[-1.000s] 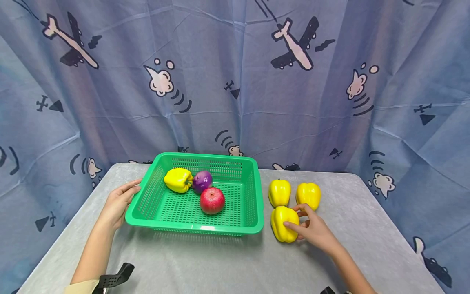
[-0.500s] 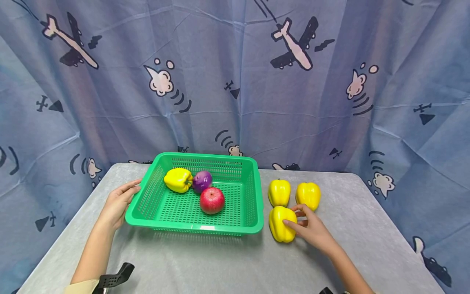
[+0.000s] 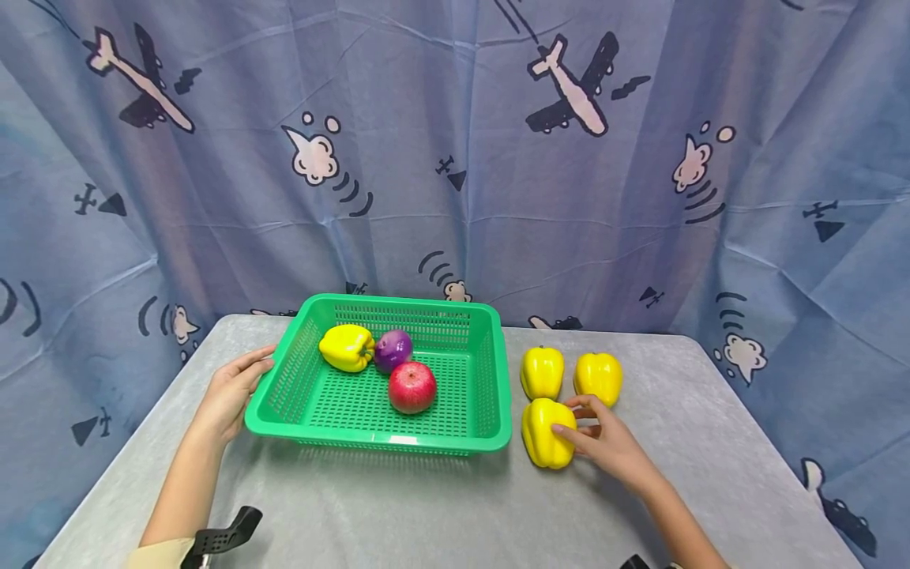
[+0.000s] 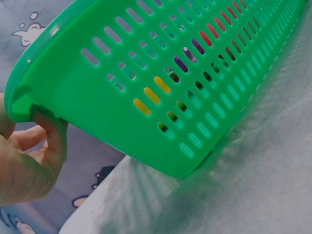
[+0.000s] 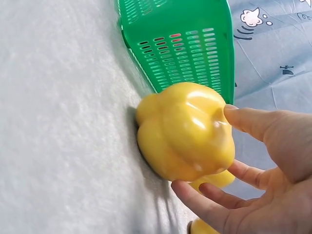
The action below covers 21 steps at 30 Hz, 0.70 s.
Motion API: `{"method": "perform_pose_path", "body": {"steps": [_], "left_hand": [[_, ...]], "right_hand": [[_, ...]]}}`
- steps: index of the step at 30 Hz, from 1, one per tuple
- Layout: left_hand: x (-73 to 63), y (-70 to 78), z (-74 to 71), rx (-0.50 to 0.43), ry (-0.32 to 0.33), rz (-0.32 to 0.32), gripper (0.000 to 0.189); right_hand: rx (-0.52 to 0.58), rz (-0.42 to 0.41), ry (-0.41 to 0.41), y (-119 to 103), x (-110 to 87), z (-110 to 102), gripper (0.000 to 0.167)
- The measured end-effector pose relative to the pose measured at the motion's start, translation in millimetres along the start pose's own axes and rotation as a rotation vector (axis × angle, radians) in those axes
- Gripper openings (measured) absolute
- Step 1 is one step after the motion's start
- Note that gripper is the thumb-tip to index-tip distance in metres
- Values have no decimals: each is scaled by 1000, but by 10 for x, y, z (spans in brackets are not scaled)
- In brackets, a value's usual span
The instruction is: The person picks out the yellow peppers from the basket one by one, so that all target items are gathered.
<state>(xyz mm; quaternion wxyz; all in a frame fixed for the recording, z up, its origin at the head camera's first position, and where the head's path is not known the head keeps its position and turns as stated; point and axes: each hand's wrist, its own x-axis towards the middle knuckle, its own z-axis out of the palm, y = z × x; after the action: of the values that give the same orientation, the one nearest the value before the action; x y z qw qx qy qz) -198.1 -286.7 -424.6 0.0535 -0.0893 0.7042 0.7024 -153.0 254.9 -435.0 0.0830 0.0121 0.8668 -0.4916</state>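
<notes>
At its left side my left hand (image 3: 229, 393) grips the rim of a green plastic basket (image 3: 377, 442), with a finger curled under the rim in the left wrist view. Inside lie a yellow bell pepper (image 3: 346, 348), a purple onion (image 3: 393, 351) and a red, round pomegranate-like fruit (image 3: 412, 387). Right of the basket, my right hand (image 3: 604, 444) holds another yellow bell pepper (image 5: 183, 131) between thumb and fingertips, low at the tabletop. Two more yellow bell peppers (image 3: 543, 373) (image 3: 598, 379) sit just behind it.
The grey-white tabletop (image 3: 370, 514) runs along the front and out to both sides. A blue curtain (image 3: 398, 158) printed with planes hangs right behind the table's back edge. The basket's right wall stands close to the held pepper.
The pepper in my right hand has shifted slightly left, and the thumb now overlaps it a little less. My left hand and the basket have stayed in place.
</notes>
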Motion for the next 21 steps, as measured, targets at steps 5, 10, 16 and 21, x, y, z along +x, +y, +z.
{"method": "perform_pose_path", "body": {"steps": [5, 10, 16, 21], "left_hand": [[10, -1, 0, -24, -6, 3, 53], [12, 9, 8, -30, -6, 5, 53], [6, 5, 11, -8, -2, 2, 55], [-10, -1, 0, 5, -4, 6, 52]], "right_hand": [[9, -11, -7, 2, -3, -58, 59], [0, -32, -10, -6, -11, -103, 58], [3, -48, -31, -33, -23, -138, 58], [-5, -56, -39, -77, -40, -170, 59]]}}
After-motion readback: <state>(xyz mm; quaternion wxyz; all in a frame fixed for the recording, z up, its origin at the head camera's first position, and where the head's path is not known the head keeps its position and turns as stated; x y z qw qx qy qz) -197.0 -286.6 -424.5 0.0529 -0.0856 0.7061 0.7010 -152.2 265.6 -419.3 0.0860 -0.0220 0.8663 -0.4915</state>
